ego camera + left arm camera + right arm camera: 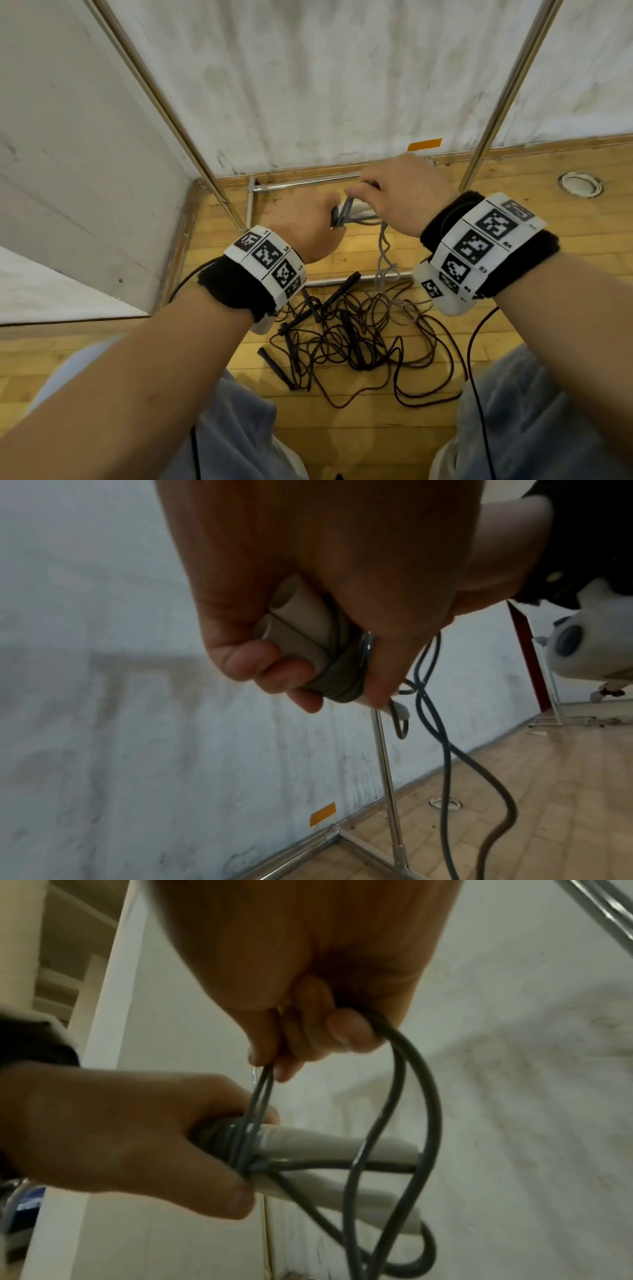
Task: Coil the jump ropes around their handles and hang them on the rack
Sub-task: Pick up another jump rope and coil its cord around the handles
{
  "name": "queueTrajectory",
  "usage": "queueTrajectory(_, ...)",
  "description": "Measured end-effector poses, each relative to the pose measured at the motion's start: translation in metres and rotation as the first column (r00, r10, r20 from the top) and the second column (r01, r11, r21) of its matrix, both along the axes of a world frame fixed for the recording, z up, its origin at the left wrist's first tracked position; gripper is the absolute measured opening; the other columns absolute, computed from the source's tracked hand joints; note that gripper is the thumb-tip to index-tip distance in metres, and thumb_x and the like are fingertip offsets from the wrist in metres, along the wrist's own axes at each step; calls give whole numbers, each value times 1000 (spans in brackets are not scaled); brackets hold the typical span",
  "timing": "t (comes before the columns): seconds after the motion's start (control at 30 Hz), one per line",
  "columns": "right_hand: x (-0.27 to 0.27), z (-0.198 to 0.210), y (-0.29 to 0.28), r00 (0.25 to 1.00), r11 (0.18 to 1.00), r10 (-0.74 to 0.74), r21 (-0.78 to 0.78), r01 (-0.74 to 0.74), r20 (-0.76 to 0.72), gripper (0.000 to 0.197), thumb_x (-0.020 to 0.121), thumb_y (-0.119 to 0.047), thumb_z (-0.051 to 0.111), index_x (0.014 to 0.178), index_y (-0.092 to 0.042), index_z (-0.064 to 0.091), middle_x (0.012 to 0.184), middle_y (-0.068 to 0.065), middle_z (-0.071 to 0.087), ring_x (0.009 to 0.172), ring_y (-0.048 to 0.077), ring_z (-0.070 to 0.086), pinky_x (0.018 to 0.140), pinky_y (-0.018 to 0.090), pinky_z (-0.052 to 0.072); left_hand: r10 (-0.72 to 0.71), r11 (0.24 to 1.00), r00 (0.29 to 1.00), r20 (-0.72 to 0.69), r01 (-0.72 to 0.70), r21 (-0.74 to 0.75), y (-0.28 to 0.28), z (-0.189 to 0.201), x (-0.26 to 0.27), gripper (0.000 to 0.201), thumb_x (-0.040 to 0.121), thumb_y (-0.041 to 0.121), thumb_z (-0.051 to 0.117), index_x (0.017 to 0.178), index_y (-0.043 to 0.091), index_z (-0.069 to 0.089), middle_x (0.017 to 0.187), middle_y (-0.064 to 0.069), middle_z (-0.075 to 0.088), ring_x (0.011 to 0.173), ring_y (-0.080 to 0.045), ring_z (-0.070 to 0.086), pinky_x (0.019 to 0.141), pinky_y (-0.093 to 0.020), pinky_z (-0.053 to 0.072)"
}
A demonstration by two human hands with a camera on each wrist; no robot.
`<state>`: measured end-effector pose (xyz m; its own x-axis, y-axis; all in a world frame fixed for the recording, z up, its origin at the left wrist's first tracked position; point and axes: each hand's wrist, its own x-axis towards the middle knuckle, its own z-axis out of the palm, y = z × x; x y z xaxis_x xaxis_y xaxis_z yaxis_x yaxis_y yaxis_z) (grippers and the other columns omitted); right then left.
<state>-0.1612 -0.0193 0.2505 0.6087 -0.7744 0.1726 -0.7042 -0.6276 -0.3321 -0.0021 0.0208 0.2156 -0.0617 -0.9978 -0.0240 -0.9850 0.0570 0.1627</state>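
Observation:
My left hand (310,226) grips the two light grey handles (294,623) of a jump rope side by side, with several turns of grey rope (342,666) wound around them. The handles (329,1145) point to the right in the right wrist view. My right hand (394,198) pinches the doubled grey rope (400,1053) just above the handles, and the slack (383,253) hangs down to the floor. A tangle of dark jump ropes (356,335) with black handles (274,366) lies on the wooden floor below my hands. The rack's steel uprights (164,106) rise on both sides.
The rack's base frame (301,183) sits on the wood floor against a white wall. Another upright (507,96) stands at the right. A round floor fitting (580,184) is at far right, orange tape (424,144) on the wall. My knees (219,428) flank the rope pile.

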Motion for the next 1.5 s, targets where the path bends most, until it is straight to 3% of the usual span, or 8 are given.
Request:
queueTrajectory(0.2,1,4,-16,985,991,-123,58,117,118,49,84,-55,56,63,-11,58,58,4,50,55,19,46,50,31,33,-13,997,1000,-8,13,-78,5,12,1,14,76,37,56,71,27,48,63,7,52,58,-11,47,47,-26,26)
queueTrajectory(0.43,-17,18,-27,961,901,-123,435,3,248,57,74,-55,67,61,-2,52,52,6,31,46,16,29,52,27,28,-144,982,948,-283,102,-157,18,36,3,22,65,34,58,80,21,68,56,4,54,53,-11,49,47,-25,31)
queueTrajectory(0.57,-21,26,-25,959,886,-108,464,-27,261,50,80,-52,62,57,-10,51,50,2,34,42,8,30,48,23,27,-155,979,855,-495,65,-194,24,49,1,20,58,29,59,73,20,68,53,3,53,51,-15,45,49,-28,35)
queueTrajectory(0.73,-11,11,-17,872,765,-277,642,-54,403,14,98,-12,45,90,-13,57,59,-18,59,54,-2,54,57,7,42,-87,985,710,-699,-44,-167,27,62,-7,16,55,26,67,68,21,57,55,8,46,53,-13,43,54,-29,34)
queueTrajectory(0.83,0,-2,-4,874,778,-303,628,-4,381,22,97,-10,41,80,-20,52,62,-12,47,54,1,41,49,13,39,-40,985,614,-788,-106,-133,28,65,-11,27,56,22,68,77,11,56,61,-2,54,55,-20,46,56,-39,39)
queueTrajectory(1.0,17,-5,6,824,733,-272,662,-158,497,30,89,-18,33,59,-18,39,38,-12,35,36,7,27,36,18,24,-4,977,513,-858,-182,-113,29,67,-13,27,59,21,67,78,14,49,61,-6,61,46,-18,46,48,-28,36)
queueTrajectory(1.33,21,5,12,798,878,-213,469,-97,564,47,102,-36,25,65,-13,42,55,-2,39,45,10,31,50,26,28,-59,964,394,-917,-218,-155,19,70,-13,23,86,9,64,104,11,50,75,-27,61,46,-20,45,42,-21,36)
queueTrajectory(1.5,26,-1,16,781,971,-136,240,-18,609,29,101,-18,34,75,-15,47,61,-8,44,57,8,40,58,28,31,-75,952,360,-930,-253,-175,12,72,-6,19,85,8,65,86,16,48,71,-20,62,41,-13,47,39,-20,36)
